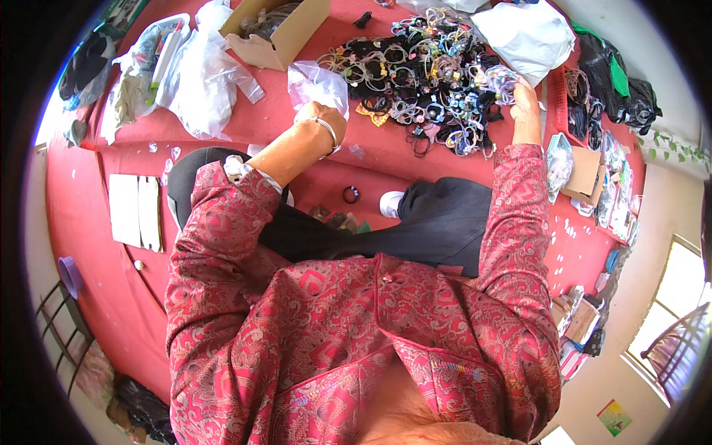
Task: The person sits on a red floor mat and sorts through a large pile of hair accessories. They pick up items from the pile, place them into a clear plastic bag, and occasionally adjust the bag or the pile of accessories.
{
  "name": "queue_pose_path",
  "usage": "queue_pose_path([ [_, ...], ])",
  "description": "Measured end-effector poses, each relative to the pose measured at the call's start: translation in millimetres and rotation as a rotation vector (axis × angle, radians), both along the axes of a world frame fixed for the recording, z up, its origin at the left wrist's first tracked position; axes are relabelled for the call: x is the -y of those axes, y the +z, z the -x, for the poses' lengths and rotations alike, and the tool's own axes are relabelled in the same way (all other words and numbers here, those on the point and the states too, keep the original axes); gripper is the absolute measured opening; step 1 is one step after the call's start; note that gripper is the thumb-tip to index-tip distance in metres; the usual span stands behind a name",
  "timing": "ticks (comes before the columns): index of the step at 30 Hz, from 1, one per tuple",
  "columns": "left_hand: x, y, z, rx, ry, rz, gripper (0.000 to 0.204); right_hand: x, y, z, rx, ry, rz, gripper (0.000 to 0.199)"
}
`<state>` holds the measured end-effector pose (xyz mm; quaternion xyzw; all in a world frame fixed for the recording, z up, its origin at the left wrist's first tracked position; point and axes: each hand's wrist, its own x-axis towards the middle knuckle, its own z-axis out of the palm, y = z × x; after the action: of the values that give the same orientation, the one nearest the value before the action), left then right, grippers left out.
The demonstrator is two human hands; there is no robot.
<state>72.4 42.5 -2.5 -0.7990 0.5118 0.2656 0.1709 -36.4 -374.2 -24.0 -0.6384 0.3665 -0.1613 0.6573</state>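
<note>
My left hand is closed on the edge of a clear plastic bag, which spreads out beyond the knuckles. A bangle circles that wrist. Farther right, my right hand grips a bundle of pale grey and purplish hair ties at the right edge of a large pile. The pile of hair ties is mostly black and grey, with small coloured charms and beads. At its near left lies a yellow bow. My fingertips on the right are partly hidden by the bundle.
A cardboard box stands left of the pile, beside white plastic bags. To the right are a red basket, a small open carton and bagged goods. Between my legs lies a dark beaded ring on the red cloth.
</note>
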Motion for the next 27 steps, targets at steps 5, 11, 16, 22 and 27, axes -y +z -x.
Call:
queue_pose_path([
  [5, 3, -3, 0, 0.000, -0.019, 0.018, 0.019, -8, 14, -8, 0.154, -0.013, -0.301, 0.025],
  [11, 11, 12, 0, -0.028, -0.033, -0.059, 0.021, -8, 10, 2, -0.022, 0.266, -0.252, 0.029],
  [16, 7, 2, -1, -0.022, -0.026, -0.004, 0.018, -42, -20, -22, -0.294, 0.513, -0.087, 0.027],
  [22, 9, -4, -3, -0.018, -0.045, 0.016, 0.017, -25, -95, -13, -0.767, 0.340, 0.929, 0.028],
  [27, 4, 1, -3, 0.028, 0.049, 0.068, 0.017, -49, -41, -33, -0.827, 0.227, 1.034, 0.022],
])
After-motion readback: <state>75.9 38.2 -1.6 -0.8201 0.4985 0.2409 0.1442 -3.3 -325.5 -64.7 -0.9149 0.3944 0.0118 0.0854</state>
